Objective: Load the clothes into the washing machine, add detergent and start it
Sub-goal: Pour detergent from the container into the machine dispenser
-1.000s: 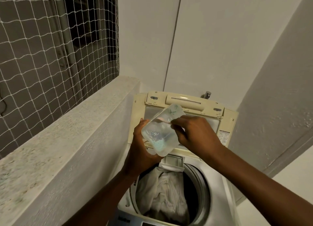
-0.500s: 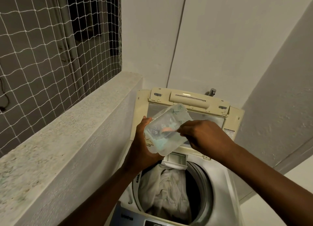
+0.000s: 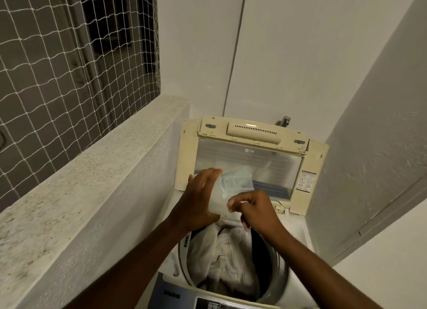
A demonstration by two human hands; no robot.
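A top-loading washing machine (image 3: 298,274) stands open, its cream lid (image 3: 251,133) raised against the wall. Pale clothes (image 3: 221,260) fill the drum. My left hand (image 3: 198,200) holds a clear plastic detergent container (image 3: 231,186) with pale blue contents above the drum's back edge. My right hand (image 3: 256,209) pinches the container's lower right corner with closed fingers; what is between the fingertips is hidden.
A speckled stone ledge (image 3: 97,170) runs along the left, with white netting (image 3: 57,65) over the opening above it. White walls close in behind and on the right. The machine's control panel (image 3: 208,304) lies at the bottom edge. A tap (image 3: 284,120) sits behind the lid.
Both hands and the container have lowered toward the drum. The right hand slid from the container's upper side down to its lower corner. The view tilted down slightly.
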